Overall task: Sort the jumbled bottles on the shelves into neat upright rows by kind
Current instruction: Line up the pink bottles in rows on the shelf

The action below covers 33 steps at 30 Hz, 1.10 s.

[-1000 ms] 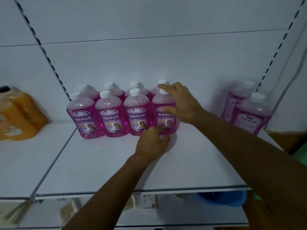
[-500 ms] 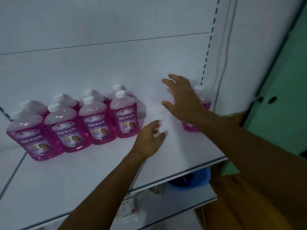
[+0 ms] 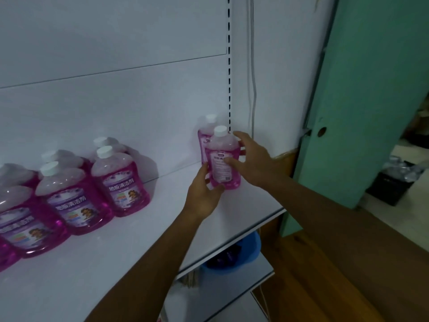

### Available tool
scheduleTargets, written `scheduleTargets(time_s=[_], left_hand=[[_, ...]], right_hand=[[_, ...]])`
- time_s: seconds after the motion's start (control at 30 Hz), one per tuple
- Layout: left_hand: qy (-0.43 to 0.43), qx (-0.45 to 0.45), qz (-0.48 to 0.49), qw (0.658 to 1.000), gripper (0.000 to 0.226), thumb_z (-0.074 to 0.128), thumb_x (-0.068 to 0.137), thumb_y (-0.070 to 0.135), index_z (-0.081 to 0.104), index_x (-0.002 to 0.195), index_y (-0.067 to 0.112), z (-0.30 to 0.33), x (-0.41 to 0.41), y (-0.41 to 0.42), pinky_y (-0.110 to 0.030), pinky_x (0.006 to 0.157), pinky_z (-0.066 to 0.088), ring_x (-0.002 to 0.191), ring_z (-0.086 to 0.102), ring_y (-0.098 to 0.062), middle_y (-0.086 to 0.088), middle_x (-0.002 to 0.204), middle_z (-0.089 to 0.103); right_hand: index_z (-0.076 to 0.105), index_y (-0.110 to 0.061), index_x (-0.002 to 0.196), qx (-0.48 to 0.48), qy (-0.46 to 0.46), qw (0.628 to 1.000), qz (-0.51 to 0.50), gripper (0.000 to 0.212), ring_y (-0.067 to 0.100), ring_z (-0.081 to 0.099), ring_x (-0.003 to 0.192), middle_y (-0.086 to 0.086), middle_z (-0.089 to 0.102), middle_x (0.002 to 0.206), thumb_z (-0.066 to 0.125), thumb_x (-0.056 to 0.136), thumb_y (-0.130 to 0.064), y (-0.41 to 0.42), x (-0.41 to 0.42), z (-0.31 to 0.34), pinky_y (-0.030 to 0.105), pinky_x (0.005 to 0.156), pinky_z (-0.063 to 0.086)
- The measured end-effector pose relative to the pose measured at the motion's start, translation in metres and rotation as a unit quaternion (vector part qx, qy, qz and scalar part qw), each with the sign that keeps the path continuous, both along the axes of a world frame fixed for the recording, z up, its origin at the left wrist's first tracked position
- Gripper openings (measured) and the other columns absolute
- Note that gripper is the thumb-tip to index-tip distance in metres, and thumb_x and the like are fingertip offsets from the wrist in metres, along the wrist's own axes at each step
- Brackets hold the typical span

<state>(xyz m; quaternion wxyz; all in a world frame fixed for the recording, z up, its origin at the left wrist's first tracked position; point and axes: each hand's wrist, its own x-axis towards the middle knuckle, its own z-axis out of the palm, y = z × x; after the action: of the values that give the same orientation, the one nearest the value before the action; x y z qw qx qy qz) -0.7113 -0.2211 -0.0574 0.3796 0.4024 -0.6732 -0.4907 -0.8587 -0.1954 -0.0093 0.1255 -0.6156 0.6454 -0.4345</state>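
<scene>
Pink bottle (image 3: 223,159) at the shelf's (image 3: 243,219) right end, apart from the neat row (image 3: 92,187), is clasped by both hands, left hand (image 3: 204,194) low, right hand (image 3: 251,159) beside, fingers curled round it; best carried upright to the row.

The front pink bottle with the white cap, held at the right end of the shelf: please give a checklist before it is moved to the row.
1. Both hands on the front pink bottle with the white cap: left hand low, right hand at the side: ok.
2. Bottle upright: ok.
3. Cap on: ok.
4. Free white shelf space beside the row of pink bottles: ok.
5. Grip firmness: cannot tell.
</scene>
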Motion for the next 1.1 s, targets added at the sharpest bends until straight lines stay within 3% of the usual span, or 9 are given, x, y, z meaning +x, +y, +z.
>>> scheduleTargets(time_s=[0.17,0.33,0.43,0.53,0.67,0.73,0.8,0.97,1.1], left_hand=[[0.006,-0.011,0.025,1.0,0.061,0.068,0.088,0.024,0.042,0.143,0.024,-0.007,0.0,-0.005,-0.014,0.079,0.051,0.108,0.056,-0.011,0.006,0.133,0.054],[0.07,-0.015,0.05,0.996,0.058,0.074,0.084,0.008,0.047,0.134,0.019,-0.005,0.01,0.004,-0.008,0.065,0.05,0.093,0.063,0.007,0.015,0.11,0.06],[0.06,-0.033,0.107,0.992,0.057,0.082,0.075,0.017,0.053,0.123,0.027,-0.004,0.026,0.003,-0.018,0.077,0.056,0.097,0.064,-0.004,0.014,0.11,0.063],[0.054,-0.025,0.113,0.992,0.049,0.08,0.077,0.016,0.058,0.122,0.016,0.0,0.054,-0.001,-0.028,0.079,0.058,0.098,0.067,-0.013,0.003,0.109,0.068],[0.053,0.021,0.047,0.997,0.043,0.074,0.072,0.005,0.062,0.111,0.019,0.009,0.088,0.002,-0.025,0.08,0.054,0.099,0.066,-0.014,0.001,0.103,0.069],[0.059,0.053,0.004,0.997,0.045,0.068,0.07,-0.005,0.062,0.107,0.021,0.012,0.094,0.005,-0.032,0.086,0.056,0.1,0.066,-0.017,-0.002,0.102,0.069],[0.078,0.081,-0.023,0.993,0.053,0.063,0.064,-0.006,0.06,0.109,0.021,0.012,0.097,0.008,-0.038,0.092,0.055,0.102,0.066,-0.02,-0.002,0.102,0.07],[0.157,0.126,0.014,0.979,0.058,0.069,0.068,-0.01,0.056,0.119,0.012,0.01,0.101,0.0,-0.042,0.095,0.052,0.107,0.065,-0.025,-0.005,0.107,0.07],[0.008,0.002,0.201,0.98,0.042,0.071,0.085,0.013,0.052,0.122,0.014,0.003,0.097,-0.007,-0.036,0.091,0.054,0.107,0.063,-0.016,0.001,0.118,0.065]], right_hand=[[0.037,-0.023,0.141,-0.006,0.013,1.0,-0.002,0.072,0.02,0.052,0.118,0.005,0.051,0.133,0.076,0.08,-0.031,-0.012,0.005,-0.002,0.027,0.097,0.043],[0.048,-0.02,0.131,-0.026,0.029,0.999,0.017,0.069,0.02,0.056,0.112,0.001,0.057,0.125,0.076,0.075,-0.049,-0.02,0.032,-0.004,0.035,0.101,0.045],[0.049,-0.019,0.121,-0.009,0.061,0.997,0.044,0.066,0.018,0.058,0.101,0.0,0.058,0.114,0.076,0.072,-0.055,-0.022,0.057,-0.003,0.031,0.092,0.048],[0.051,-0.015,0.122,0.023,0.045,0.987,0.152,0.068,0.018,0.061,0.097,0.003,0.06,0.113,0.077,0.072,-0.052,-0.025,0.064,0.012,0.036,0.087,0.054],[0.037,-0.023,0.143,0.115,-0.009,0.945,0.307,0.09,0.015,0.046,0.129,-0.001,0.046,0.144,0.078,0.067,-0.047,-0.038,0.057,0.033,0.037,0.104,0.044],[0.04,-0.025,0.141,0.17,-0.058,0.904,0.388,0.086,0.014,0.048,0.13,-0.002,0.05,0.142,0.079,0.065,-0.038,-0.044,0.057,0.038,0.035,0.105,0.044],[0.053,-0.024,0.128,0.198,-0.087,0.873,0.438,0.068,0.016,0.061,0.116,0.0,0.064,0.126,0.08,0.065,-0.028,-0.048,0.061,0.037,0.035,0.097,0.051],[0.064,-0.018,0.113,0.142,-0.103,0.896,0.408,0.048,0.021,0.07,0.097,0.006,0.072,0.108,0.082,0.069,-0.018,-0.061,0.074,0.037,0.038,0.084,0.058],[0.061,-0.019,0.115,0.069,-0.062,0.951,0.294,0.057,0.014,0.07,0.085,-0.003,0.071,0.1,0.086,0.066,-0.033,-0.083,0.085,0.037,0.036,0.079,0.059]])
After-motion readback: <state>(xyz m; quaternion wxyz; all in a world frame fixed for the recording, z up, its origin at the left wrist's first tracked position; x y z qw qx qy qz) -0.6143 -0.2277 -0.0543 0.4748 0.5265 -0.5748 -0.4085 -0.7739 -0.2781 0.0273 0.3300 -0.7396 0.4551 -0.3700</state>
